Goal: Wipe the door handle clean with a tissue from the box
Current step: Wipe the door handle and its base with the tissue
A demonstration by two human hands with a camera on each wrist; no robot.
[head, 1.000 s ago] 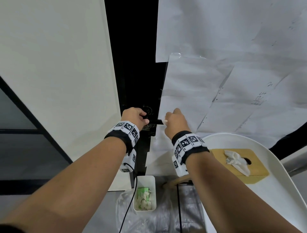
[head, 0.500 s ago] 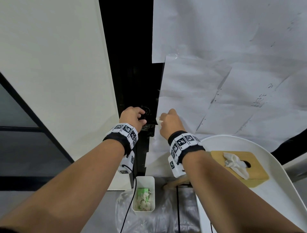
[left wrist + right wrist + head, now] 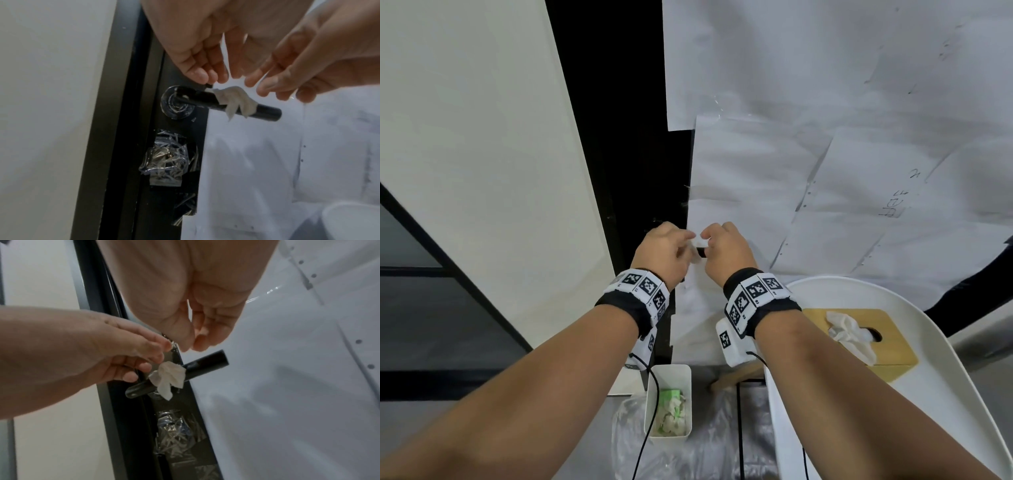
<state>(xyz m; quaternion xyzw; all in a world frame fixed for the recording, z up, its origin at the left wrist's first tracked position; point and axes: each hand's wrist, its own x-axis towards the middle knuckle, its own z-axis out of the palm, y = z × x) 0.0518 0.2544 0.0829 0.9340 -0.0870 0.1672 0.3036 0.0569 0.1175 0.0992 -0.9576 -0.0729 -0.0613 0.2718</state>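
Note:
A black lever door handle (image 3: 265, 112) sticks out from the dark door edge, also in the right wrist view (image 3: 207, 363). A crumpled white tissue (image 3: 236, 99) (image 3: 170, 378) lies draped over its middle. My left hand (image 3: 205, 76) hangs just above the tissue's left end with loosely curled fingers. My right hand (image 3: 277, 87) hovers over its right end, also loosely curled and holding nothing. In the head view both hands (image 3: 671, 250) (image 3: 726, 253) nearly meet over the handle, and only a scrap of tissue (image 3: 693, 251) shows.
A wooden tissue box (image 3: 887, 342) with a tissue (image 3: 849, 332) poking out sits on a white round seat (image 3: 962, 377) at the right. Below the hands, a white bin (image 3: 688, 377) holds used tissues. Paper sheets cover the door; tape covers the lock (image 3: 166, 159).
My left hand has moved right from the handle's base until it nearly meets my right hand. The tissue my right hand held at the handle now lies draped over it.

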